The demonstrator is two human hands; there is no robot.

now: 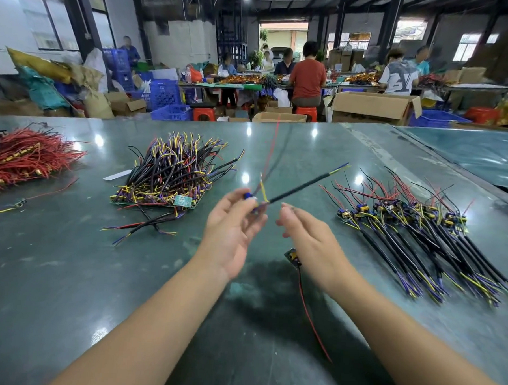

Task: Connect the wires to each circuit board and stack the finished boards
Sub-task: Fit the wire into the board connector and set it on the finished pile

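Head view, mid-assembly. My left hand holds a small circuit board at its fingertips, raised above the worktop; its grip is a light pinch, fingers only partly curled, palm turned towards me. A black sheathed cable joins the board at the fingertips and its long axis runs up and to the right, away from me, ending in bared yellow and blue leads. A thin red wire rises from the same point, blurred along most of its length. My right hand hovers just beside the board on its right, fingers loosely bent; it seems to hold nothing, though its fingertips are partly turned away. The right hand is therefore the nearer one to the cable's root, which lies just up and to the left of its fingertips.

The board itself is small and dark with a blue component; short yellow and purple leads stand at its edge. I judge the connection to be in hand, not yet finished.

A second board with a red lead lies on the worktop under my right wrist. The row of finished boards lies to the right, the pile of unwired cables to the left.
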